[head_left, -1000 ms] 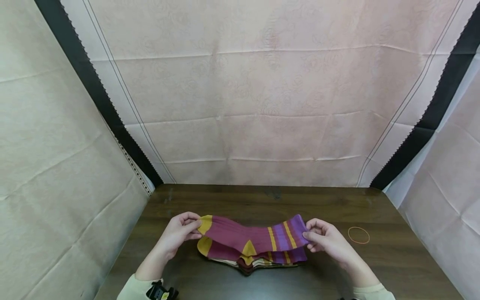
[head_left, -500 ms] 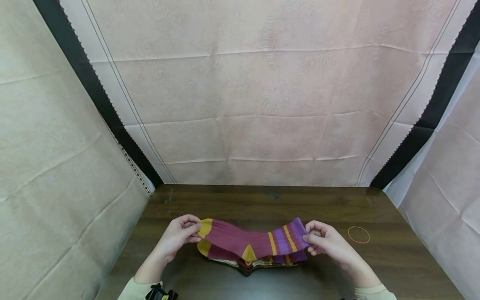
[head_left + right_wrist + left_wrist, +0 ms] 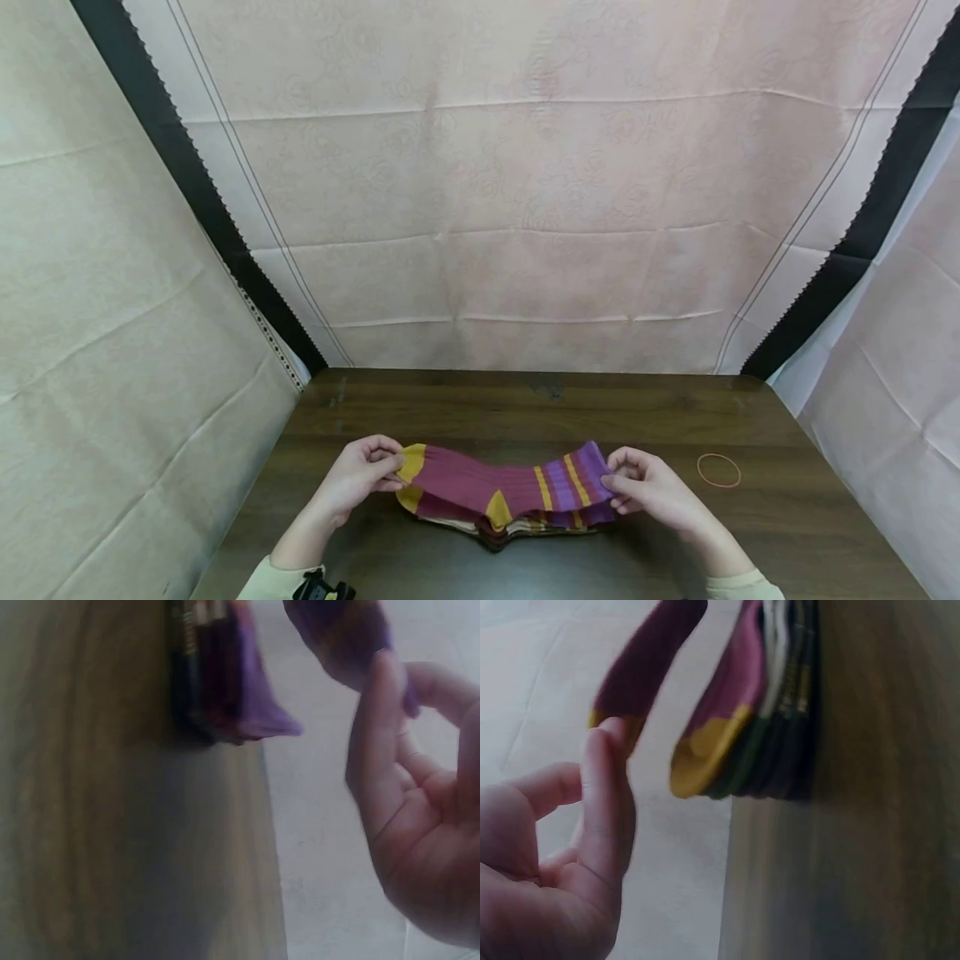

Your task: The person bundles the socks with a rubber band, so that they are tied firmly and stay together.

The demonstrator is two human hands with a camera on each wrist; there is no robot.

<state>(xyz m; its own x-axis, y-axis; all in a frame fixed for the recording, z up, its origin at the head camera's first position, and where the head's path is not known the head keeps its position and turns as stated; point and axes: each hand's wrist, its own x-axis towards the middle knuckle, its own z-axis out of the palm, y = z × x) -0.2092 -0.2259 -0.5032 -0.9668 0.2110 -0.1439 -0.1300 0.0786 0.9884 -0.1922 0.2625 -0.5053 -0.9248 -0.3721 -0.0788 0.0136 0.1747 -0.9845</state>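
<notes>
A maroon sock (image 3: 480, 483) with yellow toe and heel and a purple-and-yellow striped cuff is stretched between both hands. My left hand (image 3: 362, 475) pinches its yellow toe between thumb and fingers; my right hand (image 3: 648, 490) pinches the purple cuff. Below it lies a stack of socks (image 3: 517, 528), topped by a matching maroon one. Both wrist views show a gap between the held sock (image 3: 649, 664) and the stack (image 3: 739, 742). In the right wrist view the purple cuff of the stack's top sock (image 3: 259, 705) sticks out sideways.
On the brown wooden table (image 3: 450, 400), a thin orange rubber band (image 3: 718, 471) lies to the right of my right hand. Pale fabric walls (image 3: 525, 208) with black strips at the corners stand behind and at both sides.
The held sock and both hands have come slightly down toward the stack and the front, covering more of the top sock. Both pinches stay the same.
</notes>
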